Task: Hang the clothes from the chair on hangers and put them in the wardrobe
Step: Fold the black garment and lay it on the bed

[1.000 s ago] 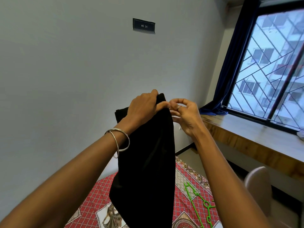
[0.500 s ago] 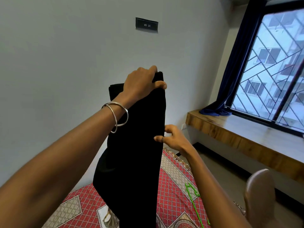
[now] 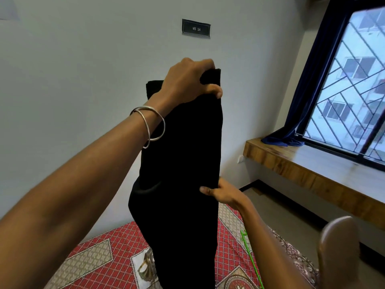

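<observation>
Grey wall (image 3: 83,69) is seen filling most of the view, with a barred window (image 3: 354,84) and dark blue curtain (image 3: 312,80) at right above a long wooden ledge (image 3: 312,167). A red patterned bedspread (image 3: 108,253) is spread below. A black garment (image 3: 181,174) is held up, folded lengthwise, hanging down over the bedspread. Its top edge is gripped by the left hand (image 3: 187,80), fingers curled over the fold and thumb pressed on the near side; two metal bangles (image 3: 150,126) are worn at that wrist. The garment's right edge is pinched lower down by the right hand (image 3: 225,192). A chair back (image 3: 337,247) is seen at lower right. A green hanger (image 3: 250,259) is partly visible on the bedspread, beside the right forearm. A small dark plaque (image 3: 195,28) is fixed high on the wall
</observation>
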`<action>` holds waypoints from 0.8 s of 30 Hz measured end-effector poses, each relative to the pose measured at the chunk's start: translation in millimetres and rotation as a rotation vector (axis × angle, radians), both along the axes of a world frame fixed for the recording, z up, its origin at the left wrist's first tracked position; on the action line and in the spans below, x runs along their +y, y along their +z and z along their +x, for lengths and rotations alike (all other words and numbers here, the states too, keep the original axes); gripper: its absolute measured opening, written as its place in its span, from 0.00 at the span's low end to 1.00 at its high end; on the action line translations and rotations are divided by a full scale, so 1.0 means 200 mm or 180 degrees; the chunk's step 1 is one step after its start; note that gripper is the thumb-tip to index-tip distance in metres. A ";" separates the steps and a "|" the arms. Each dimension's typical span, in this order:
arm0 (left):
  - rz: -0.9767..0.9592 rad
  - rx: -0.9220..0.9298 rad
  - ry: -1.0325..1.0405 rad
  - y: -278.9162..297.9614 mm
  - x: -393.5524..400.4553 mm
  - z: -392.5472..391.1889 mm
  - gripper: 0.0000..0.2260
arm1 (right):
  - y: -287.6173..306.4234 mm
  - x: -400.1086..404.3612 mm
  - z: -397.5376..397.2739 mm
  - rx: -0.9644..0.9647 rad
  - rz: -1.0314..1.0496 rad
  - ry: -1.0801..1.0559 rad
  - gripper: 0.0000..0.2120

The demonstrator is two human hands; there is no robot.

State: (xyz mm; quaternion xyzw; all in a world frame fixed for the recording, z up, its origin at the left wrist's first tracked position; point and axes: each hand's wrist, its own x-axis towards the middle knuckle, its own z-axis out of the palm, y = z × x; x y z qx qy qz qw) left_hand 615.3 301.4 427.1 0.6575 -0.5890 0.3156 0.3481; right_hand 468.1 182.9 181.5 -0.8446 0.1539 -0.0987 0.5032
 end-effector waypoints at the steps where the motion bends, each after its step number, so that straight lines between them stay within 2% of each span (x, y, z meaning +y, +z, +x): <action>1: 0.0036 -0.0110 0.0057 0.00 0.00 0.00 0.27 | -0.01 0.00 0.00 -0.0037 -0.0024 0.0076 0.20; 4: 0.0016 -0.0342 0.0141 0.02 0.02 -0.01 0.27 | -0.01 0.00 -0.04 -0.0028 0.0247 0.0193 0.20; 7: 0.0043 -0.0475 0.0077 0.00 0.02 -0.04 0.27 | -0.07 -0.06 -0.06 -0.0055 0.0192 0.0264 0.33; 9: 0.0018 -0.0450 0.0081 -0.03 0.02 -0.04 0.28 | -0.09 -0.06 -0.06 -0.0167 0.0198 0.0278 0.34; 12: -0.0071 -0.0418 0.0103 -0.02 0.03 -0.04 0.27 | -0.11 -0.03 -0.05 -0.0380 0.0555 0.0155 0.39; 14: -0.0057 -0.0372 0.0099 -0.03 0.03 -0.04 0.24 | -0.14 -0.03 -0.05 -0.0398 0.0596 -0.0013 0.35; 17: -0.0094 -0.0313 0.0120 -0.05 0.02 -0.05 0.21 | -0.13 -0.01 -0.04 -0.0457 0.0262 -0.0208 0.18; 19: -0.0108 -0.0290 0.0138 -0.05 0.03 -0.06 0.21 | -0.14 -0.02 -0.05 -0.0700 0.0495 -0.0513 0.09; 21: -0.0174 -0.0257 0.0129 -0.04 0.04 -0.05 0.21 | -0.17 -0.02 -0.08 -0.0853 0.0670 -0.0687 0.07; 24: -0.0327 -0.0256 0.0131 0.00 0.07 -0.04 0.23 | -0.22 -0.04 -0.13 -0.0125 0.0214 -0.0210 0.12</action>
